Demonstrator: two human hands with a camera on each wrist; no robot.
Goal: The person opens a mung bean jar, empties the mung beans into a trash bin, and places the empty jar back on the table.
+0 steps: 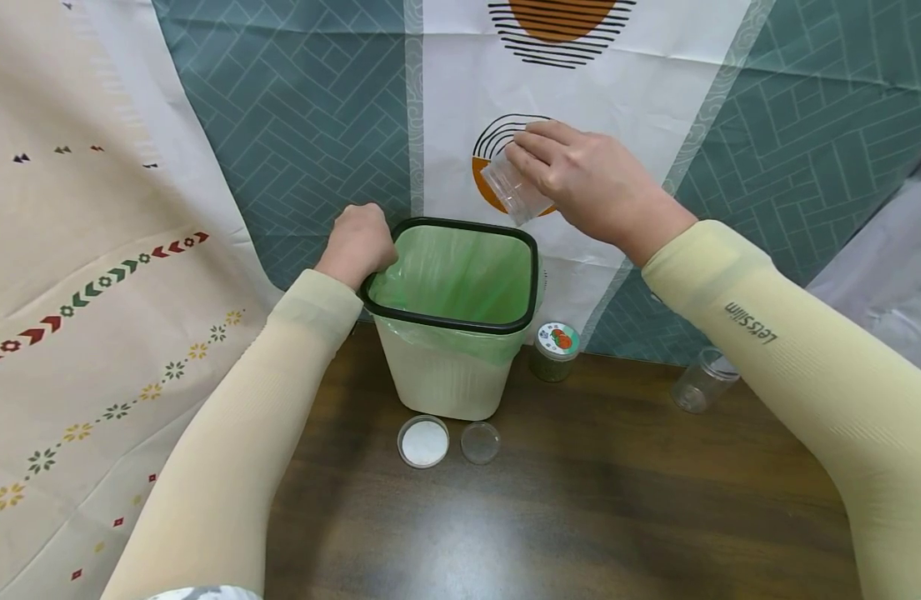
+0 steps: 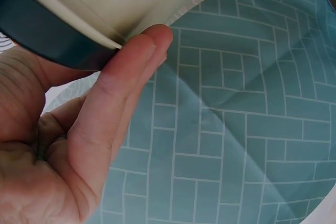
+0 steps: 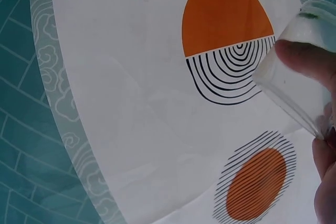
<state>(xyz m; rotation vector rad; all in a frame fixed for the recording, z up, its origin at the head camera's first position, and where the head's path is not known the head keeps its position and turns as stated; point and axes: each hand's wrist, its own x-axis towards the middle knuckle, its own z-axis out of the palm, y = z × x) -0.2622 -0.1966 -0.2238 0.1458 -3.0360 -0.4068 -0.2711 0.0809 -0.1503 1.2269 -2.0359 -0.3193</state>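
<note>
A cream trash bin (image 1: pixel 447 379) with a black rim stands on the table, lined with a green plastic bag (image 1: pixel 463 271). My left hand (image 1: pixel 360 243) grips the bin's left rim; in the left wrist view its fingers (image 2: pixel 118 80) lie along the outer wall under the dark rim (image 2: pixel 47 30). Above the bin's right back corner, my right hand (image 1: pixel 598 179) holds a clear plastic jar (image 1: pixel 514 190) tilted, mouth down and to the left. The jar (image 3: pixel 294 82) looks see-through in the right wrist view, with a small dark green bit (image 3: pixel 308 16) near its rim.
Before the bin lie a round lid with a white inside (image 1: pixel 424 442) and a clear lid (image 1: pixel 480 442). A jar with a fruit-printed lid (image 1: pixel 557 340) stands right of the bin. Farther right, a clear jar (image 1: pixel 700 383) is beside the right forearm. Patterned cloth (image 1: pixel 317 108) hangs behind.
</note>
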